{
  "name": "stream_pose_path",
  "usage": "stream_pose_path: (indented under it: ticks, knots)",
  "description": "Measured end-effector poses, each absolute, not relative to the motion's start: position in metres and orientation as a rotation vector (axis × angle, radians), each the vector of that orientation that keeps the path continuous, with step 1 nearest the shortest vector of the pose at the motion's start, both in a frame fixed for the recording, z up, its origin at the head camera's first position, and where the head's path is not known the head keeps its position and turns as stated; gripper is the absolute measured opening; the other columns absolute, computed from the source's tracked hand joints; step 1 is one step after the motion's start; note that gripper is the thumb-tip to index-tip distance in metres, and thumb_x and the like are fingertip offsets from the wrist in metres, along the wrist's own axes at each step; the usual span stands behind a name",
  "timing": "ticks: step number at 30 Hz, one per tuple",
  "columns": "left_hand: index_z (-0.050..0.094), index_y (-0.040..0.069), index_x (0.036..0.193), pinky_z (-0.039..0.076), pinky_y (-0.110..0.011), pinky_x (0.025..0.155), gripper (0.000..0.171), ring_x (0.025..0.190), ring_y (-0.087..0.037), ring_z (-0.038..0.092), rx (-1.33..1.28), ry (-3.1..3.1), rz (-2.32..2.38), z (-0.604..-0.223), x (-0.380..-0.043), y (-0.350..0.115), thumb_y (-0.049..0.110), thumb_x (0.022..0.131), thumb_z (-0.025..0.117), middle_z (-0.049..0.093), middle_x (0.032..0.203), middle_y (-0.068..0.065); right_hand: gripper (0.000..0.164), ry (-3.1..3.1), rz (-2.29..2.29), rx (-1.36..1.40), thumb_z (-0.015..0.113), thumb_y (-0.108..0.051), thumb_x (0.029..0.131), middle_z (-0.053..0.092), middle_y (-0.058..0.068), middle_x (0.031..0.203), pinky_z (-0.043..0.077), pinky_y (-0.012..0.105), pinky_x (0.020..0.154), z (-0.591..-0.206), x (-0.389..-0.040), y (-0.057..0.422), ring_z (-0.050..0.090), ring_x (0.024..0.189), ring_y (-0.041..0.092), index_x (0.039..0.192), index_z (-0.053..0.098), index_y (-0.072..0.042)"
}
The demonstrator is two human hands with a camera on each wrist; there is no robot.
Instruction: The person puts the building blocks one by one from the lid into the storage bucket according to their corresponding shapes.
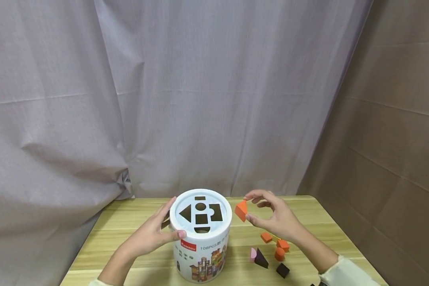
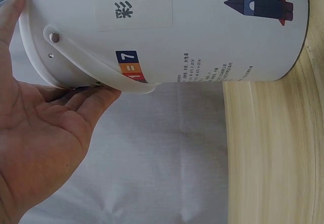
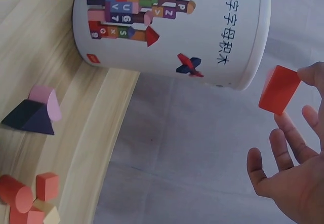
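A white toy-block bucket stands upright, its pale lid cut with several shaped holes, including a triangle and a circle. My left hand grips the bucket's upper left side, thumb at the lid's rim and fingers round the far side. In the left wrist view its fingertips lie by the white carrying handle. Right of the lid, at about its height, my right hand pinches an orange triangular block between thumb and forefinger. The same block shows a flat rectangular face in the right wrist view.
Right of the bucket lie a pink rounded block, a dark wedge-shaped block and a black block. Near them are an orange cylinder and other orange blocks. A grey curtain hangs behind the wooden table.
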State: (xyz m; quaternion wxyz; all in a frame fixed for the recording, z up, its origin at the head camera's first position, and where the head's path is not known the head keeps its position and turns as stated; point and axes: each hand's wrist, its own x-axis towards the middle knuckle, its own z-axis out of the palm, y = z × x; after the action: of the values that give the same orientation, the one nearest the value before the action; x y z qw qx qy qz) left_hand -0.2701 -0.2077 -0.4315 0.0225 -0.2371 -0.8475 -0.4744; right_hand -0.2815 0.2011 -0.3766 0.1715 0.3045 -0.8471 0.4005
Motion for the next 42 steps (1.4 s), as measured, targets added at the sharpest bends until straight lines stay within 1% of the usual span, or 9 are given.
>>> stream_pose_path:
  ticks: [3,8,14,20,25,29,35,40,42]
  knots:
    - [0.015,0.013,0.179,0.036,-0.071,0.130,0.120,0.165,-0.051,0.032,-0.723,-2.636,-1.486,-0.433,-0.271,-0.207,0.043,0.092,0.092,0.022,0.183,-0.024,0.048,-2.401,1.174,0.873,0.094,-0.019,0.091,0.075,-0.003,0.129,0.064,0.037,0.100,-0.375,-0.280,0.197,0.065,0.115,0.009,0.133,0.072,-0.022]
    - [0.015,0.016,0.179,0.035,-0.071,0.131,0.119,0.165,-0.050,0.033,-0.709,-2.641,-1.500,-0.433,-0.270,-0.205,0.045,0.092,0.091,0.021,0.184,-0.022,0.047,-2.388,1.215,0.888,0.094,-0.018,0.091,0.075,0.001,0.128,0.065,0.035,0.100,-0.375,-0.279,0.191,0.064,0.113,0.010,0.132,0.072,-0.022]
    - [0.015,0.014,0.179,0.034,-0.074,0.130,0.118,0.164,-0.053,0.034,-0.733,-2.634,-1.481,-0.431,-0.268,-0.203,0.044,0.093,0.091,0.021,0.183,-0.025,0.049,-2.401,1.229,0.887,0.095,-0.019,0.089,0.073,-0.005,0.126,0.064,0.032,0.094,-0.374,-0.278,0.182,0.063,0.109,0.012,0.132,0.073,-0.025]
    - [0.014,0.017,0.179,0.034,-0.075,0.129,0.119,0.165,-0.053,0.032,-0.726,-2.638,-1.478,-0.431,-0.267,-0.202,0.042,0.092,0.091,0.020,0.183,-0.024,0.049,-2.422,1.166,0.884,0.096,-0.024,0.088,0.071,-0.009,0.119,0.057,0.025,0.085,-0.370,-0.276,0.171,0.059,0.103,0.011,0.132,0.074,-0.029]
    - [0.014,0.018,0.179,0.035,-0.076,0.128,0.119,0.164,-0.054,0.032,-0.726,-2.637,-1.481,-0.431,-0.265,-0.204,0.042,0.093,0.091,0.020,0.183,-0.024,0.049,-2.413,1.164,0.895,0.096,-0.025,0.088,0.070,-0.009,0.111,0.055,0.027,0.080,-0.369,-0.276,0.162,0.057,0.099,0.011,0.132,0.075,-0.030]
    - [0.012,0.014,0.179,0.038,-0.075,0.126,0.119,0.162,-0.054,0.036,-0.752,-2.615,-1.488,-0.432,-0.263,-0.208,0.038,0.093,0.091,0.019,0.183,-0.026,0.049,-2.411,1.153,0.908,0.096,-0.026,0.088,0.066,-0.008,0.103,0.053,0.025,0.078,-0.371,-0.275,0.156,0.056,0.097,0.011,0.132,0.075,-0.032]
    - [0.013,0.014,0.179,0.039,-0.072,0.128,0.118,0.160,-0.051,0.041,-0.750,-2.589,-1.514,-0.434,-0.265,-0.210,0.038,0.094,0.091,0.019,0.183,-0.025,0.049,-2.391,1.139,0.906,0.097,-0.025,0.088,0.066,-0.009,0.100,0.052,0.024,0.077,-0.371,-0.277,0.149,0.055,0.096,0.011,0.131,0.076,-0.031]
    - [0.013,0.015,0.179,0.038,-0.072,0.128,0.118,0.162,-0.050,0.040,-0.729,-2.590,-1.523,-0.435,-0.266,-0.210,0.039,0.093,0.091,0.020,0.184,-0.023,0.048,-2.392,1.142,0.917,0.097,-0.027,0.087,0.066,-0.009,0.101,0.052,0.024,0.077,-0.370,-0.279,0.143,0.055,0.096,0.010,0.131,0.076,-0.029]
    - [0.014,0.015,0.179,0.038,-0.074,0.128,0.118,0.162,-0.051,0.038,-0.730,-2.592,-1.503,-0.435,-0.266,-0.210,0.040,0.093,0.091,0.020,0.183,-0.024,0.047,-2.393,1.147,0.921,0.097,-0.028,0.088,0.068,-0.004,0.101,0.051,0.025,0.078,-0.369,-0.280,0.140,0.055,0.096,0.011,0.130,0.076,-0.029]
